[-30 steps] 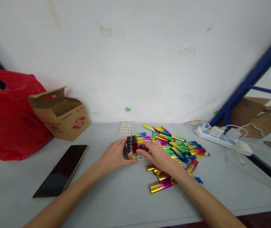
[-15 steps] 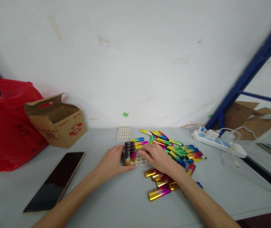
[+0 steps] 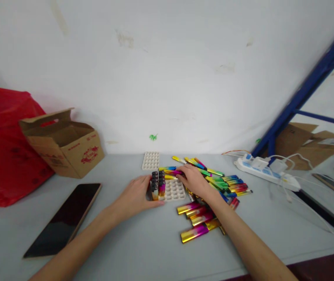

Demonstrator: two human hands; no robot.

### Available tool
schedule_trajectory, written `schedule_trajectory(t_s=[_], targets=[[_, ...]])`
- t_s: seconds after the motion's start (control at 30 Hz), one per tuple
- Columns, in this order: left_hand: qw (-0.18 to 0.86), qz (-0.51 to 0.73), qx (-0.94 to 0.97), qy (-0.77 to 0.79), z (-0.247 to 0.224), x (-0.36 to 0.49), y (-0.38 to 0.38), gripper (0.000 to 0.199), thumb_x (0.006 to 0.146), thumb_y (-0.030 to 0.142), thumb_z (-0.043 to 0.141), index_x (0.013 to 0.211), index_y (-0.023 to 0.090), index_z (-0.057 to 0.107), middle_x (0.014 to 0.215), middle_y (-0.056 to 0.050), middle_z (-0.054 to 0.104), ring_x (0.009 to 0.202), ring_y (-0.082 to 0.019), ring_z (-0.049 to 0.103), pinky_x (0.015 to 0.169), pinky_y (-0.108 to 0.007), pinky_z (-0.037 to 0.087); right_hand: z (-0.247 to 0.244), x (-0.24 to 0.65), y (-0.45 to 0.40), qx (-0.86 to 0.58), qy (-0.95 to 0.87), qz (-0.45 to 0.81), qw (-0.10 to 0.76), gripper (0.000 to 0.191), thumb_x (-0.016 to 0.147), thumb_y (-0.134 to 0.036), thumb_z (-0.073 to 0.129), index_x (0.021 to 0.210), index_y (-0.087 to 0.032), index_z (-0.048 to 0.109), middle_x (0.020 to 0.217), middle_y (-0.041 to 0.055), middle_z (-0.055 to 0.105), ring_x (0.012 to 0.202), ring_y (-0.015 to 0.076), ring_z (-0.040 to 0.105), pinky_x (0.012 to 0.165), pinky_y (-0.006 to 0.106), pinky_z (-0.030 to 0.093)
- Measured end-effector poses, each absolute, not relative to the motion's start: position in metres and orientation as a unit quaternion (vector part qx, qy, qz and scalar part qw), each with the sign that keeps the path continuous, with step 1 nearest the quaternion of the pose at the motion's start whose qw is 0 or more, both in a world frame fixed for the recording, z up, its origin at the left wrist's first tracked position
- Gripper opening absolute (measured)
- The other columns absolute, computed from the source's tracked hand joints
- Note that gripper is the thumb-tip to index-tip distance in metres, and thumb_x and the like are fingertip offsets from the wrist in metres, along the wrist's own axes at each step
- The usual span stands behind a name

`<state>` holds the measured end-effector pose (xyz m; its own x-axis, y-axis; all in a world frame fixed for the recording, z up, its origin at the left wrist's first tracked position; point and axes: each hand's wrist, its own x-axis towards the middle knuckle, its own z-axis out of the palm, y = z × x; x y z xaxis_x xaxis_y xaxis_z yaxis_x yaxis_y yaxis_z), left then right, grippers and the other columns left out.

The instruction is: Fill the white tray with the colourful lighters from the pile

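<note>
Two rows of lighters point(image 3: 158, 181) with black tops stand upright in the left part of a pale tray with round holes point(image 3: 174, 191). My left hand point(image 3: 136, 193) is curved around the left side of these rows, thumb along the tray's near edge. My right hand point(image 3: 194, 180) is behind the tray's right end, fingers closed on the end of a purple-and-yellow lighter point(image 3: 175, 173) lying flat. Its fingertips are partly hidden. A heap of shiny multicoloured lighters point(image 3: 228, 185) spreads to the right, and several gold, red and purple ones point(image 3: 194, 234) lie nearer, partly under my right forearm.
A second holed tray point(image 3: 151, 160) lies by the wall. On the left are a dark phone-like slab point(image 3: 63, 220), an open cardboard box point(image 3: 79, 152) and a red bag point(image 3: 6, 156). A white power strip point(image 3: 266, 171) with cables lies at the right, beside a blue metal frame point(image 3: 295, 101).
My right hand has moved back and slightly right, from over the tray to the lighter behind it, uncovering the tray's holes. My left hand stays by the upright lighters. The view has shifted slightly.
</note>
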<state>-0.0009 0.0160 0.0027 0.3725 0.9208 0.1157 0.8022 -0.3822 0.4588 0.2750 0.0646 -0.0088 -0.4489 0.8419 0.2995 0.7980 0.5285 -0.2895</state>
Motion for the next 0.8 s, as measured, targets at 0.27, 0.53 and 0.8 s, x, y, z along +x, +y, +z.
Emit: schedule_trajectory(t_s=[0.27, 0.53, 0.8], targets=[[0.175, 0.196, 0.81, 0.525, 0.002, -0.003, 0.016, 0.079, 0.072, 0.07, 0.091, 0.134, 0.025, 0.07, 0.139, -0.016, 0.079, 0.128, -0.043, 0.075, 0.116, -0.054, 0.057, -0.002, 0.28, 0.06, -0.457, -0.8, 0.148, 0.36, 0.019, 0.107, -0.031, 0.071, 0.117, -0.02, 0.082, 0.106, 0.0094, 0.082, 0.098, 0.025, 0.074, 0.095, 0.04, 0.056], [0.173, 0.21, 0.813, 0.515, 0.002, -0.005, 0.018, 0.076, 0.072, 0.07, 0.091, 0.131, 0.027, 0.071, 0.136, -0.013, 0.081, 0.125, -0.042, 0.076, 0.113, -0.053, 0.06, 0.014, 0.27, 0.052, -0.437, -0.613, 0.404, 0.52, 0.056, 0.091, -0.076, 0.075, 0.078, -0.024, 0.061, 0.077, -0.0015, 0.061, 0.078, 0.0192, 0.063, 0.073, 0.031, 0.052], [0.179, 0.209, 0.815, 0.51, 0.0, -0.005, 0.018, 0.076, 0.074, 0.07, 0.091, 0.132, 0.026, 0.07, 0.136, -0.014, 0.08, 0.126, -0.041, 0.076, 0.112, -0.052, 0.059, 0.036, 0.253, 0.026, -0.323, -0.511, 0.641, 0.472, 0.06, 0.084, -0.079, 0.082, 0.106, -0.028, 0.057, 0.068, -0.0097, 0.053, 0.055, 0.0135, 0.053, 0.056, 0.027, 0.048]])
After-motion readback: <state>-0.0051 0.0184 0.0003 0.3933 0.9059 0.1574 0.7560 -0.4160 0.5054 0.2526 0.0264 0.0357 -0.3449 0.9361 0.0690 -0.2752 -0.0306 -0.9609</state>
